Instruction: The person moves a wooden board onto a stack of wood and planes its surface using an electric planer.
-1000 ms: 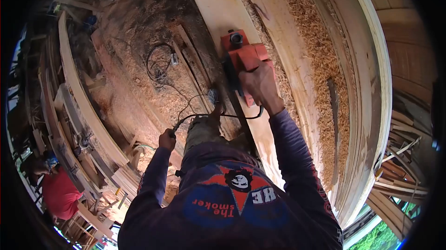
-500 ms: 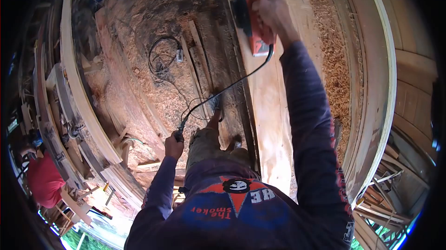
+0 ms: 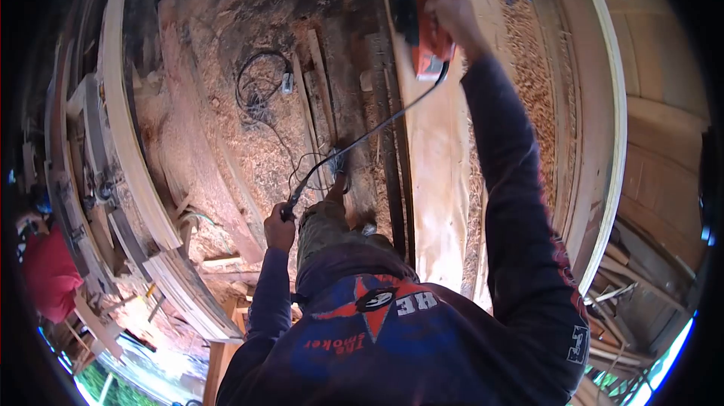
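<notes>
My right hand (image 3: pixel 455 18) is wrapped round the handle of a red electric planer (image 3: pixel 431 50) with a black front part. The planer rests on a long pale wooden board (image 3: pixel 437 172), near the board's far end. From the planer's rear a black power cord (image 3: pixel 381 127) runs down to the left. My left hand (image 3: pixel 279 229) is closed on this cord, holding it off to the side of the board. The planer's underside is hidden.
Wood shavings (image 3: pixel 537 67) lie beside the board and over the ground. A coiled cable (image 3: pixel 253 93) and narrow wood strips (image 3: pixel 309 97) lie on the ground to the left. Curved planks (image 3: pixel 132 119) are stacked further left, near a person in a red shirt (image 3: pixel 51 270).
The planer and my right hand have shifted slightly farther along the board and tilted a little. My left hand moved slightly left with the cord. The view has turned somewhat.
</notes>
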{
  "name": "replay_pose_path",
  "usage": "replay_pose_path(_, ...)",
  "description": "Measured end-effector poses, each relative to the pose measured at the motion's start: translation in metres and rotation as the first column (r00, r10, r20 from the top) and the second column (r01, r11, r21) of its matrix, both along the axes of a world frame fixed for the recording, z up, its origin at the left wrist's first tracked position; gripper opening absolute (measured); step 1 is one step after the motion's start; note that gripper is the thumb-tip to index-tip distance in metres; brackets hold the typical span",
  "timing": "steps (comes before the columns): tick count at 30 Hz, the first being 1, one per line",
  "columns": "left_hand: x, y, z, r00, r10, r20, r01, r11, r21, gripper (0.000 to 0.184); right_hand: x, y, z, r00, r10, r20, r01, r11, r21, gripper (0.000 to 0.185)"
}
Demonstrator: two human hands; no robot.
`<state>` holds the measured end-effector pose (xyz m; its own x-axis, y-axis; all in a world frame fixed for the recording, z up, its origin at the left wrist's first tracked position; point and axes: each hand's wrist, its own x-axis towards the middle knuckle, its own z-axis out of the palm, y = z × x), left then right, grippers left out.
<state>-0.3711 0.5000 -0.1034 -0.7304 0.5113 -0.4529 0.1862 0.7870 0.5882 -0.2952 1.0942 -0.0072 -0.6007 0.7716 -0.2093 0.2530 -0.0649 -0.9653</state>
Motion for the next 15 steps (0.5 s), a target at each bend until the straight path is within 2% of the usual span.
replay_pose_path(1, -0.003, -0.014, -0.013, 1.0, -0.003, 0.02, 0.003, 1.0, -0.024, 0.026, 0.029, -0.018, -0.018, 0.993, 0.101, 0.057, -0.112, 0.962, 0.248, 0.018)
replay_pose_path(2, -0.008, -0.023, -0.018, 0.999, -0.031, 0.017, 0.031, 0.999, -0.014, 0.026, 0.059, -0.048, -0.013, 0.944, 0.174, 0.28, -0.294, 0.828, 0.478, 0.014)
replay_pose_path(3, -0.012, -0.03, -0.022, 0.994, -0.106, -0.006, 0.105, 0.993, -0.062, 0.026, 0.088, -0.079, -0.007, 0.854, 0.115, 0.507, -0.475, 0.572, 0.669, 0.011)
replay_pose_path(4, -0.016, -0.036, -0.027, 0.984, -0.179, -0.027, 0.175, 0.978, -0.112, 0.026, 0.118, -0.11, 0.0, 0.786, -0.013, 0.618, -0.589, 0.285, 0.756, 0.009)
replay_pose_path(5, -0.022, -0.041, -0.034, 0.988, -0.143, 0.058, 0.15, 0.979, -0.137, 0.026, 0.149, -0.147, 0.008, 0.717, -0.017, 0.697, -0.64, 0.381, 0.668, 0.007)
replay_pose_path(6, -0.027, -0.046, -0.043, 0.982, -0.186, 0.022, 0.187, 0.971, -0.147, 0.024, 0.173, -0.187, 0.02, 0.777, -0.004, 0.63, -0.449, 0.698, 0.558, 0.01)
replay_pose_path(7, -0.029, -0.041, -0.038, 0.97, -0.244, 0.003, 0.24, 0.953, -0.185, 0.021, 0.197, -0.228, 0.032, 0.882, -0.09, 0.463, -0.097, 0.926, 0.364, 0.013)
replay_pose_path(8, -0.03, -0.035, -0.034, 0.954, -0.298, -0.018, 0.287, 0.932, -0.221, 0.019, 0.221, -0.268, 0.045, 0.903, -0.296, 0.312, 0.253, 0.952, 0.17, 0.016)
replay_pose_path(10, -0.027, -0.025, -0.036, 0.928, -0.37, -0.047, 0.349, 0.907, -0.236, 0.015, 0.28, -0.333, 0.06, 0.843, -0.272, 0.463, 0.278, 0.959, 0.058, 0.026)
replay_pose_path(11, -0.022, -0.016, -0.03, 0.89, -0.454, -0.029, 0.435, 0.868, -0.24, 0.014, 0.309, -0.365, 0.068, 0.808, -0.246, 0.535, 0.29, 0.957, 0.002, 0.031)
replay_pose_path(13, -0.006, -0.003, -0.028, 0.805, -0.591, 0.054, 0.586, 0.777, -0.232, 0.018, 0.36, -0.428, 0.069, 0.779, -0.273, 0.564, 0.332, 0.943, -0.001, 0.025)
replay_pose_path(15, 0.017, -0.003, -0.036, 0.746, -0.662, 0.071, 0.661, 0.723, -0.202, 0.022, 0.394, -0.471, 0.075, 0.734, -0.269, 0.623, 0.357, 0.934, -0.017, 0.022)
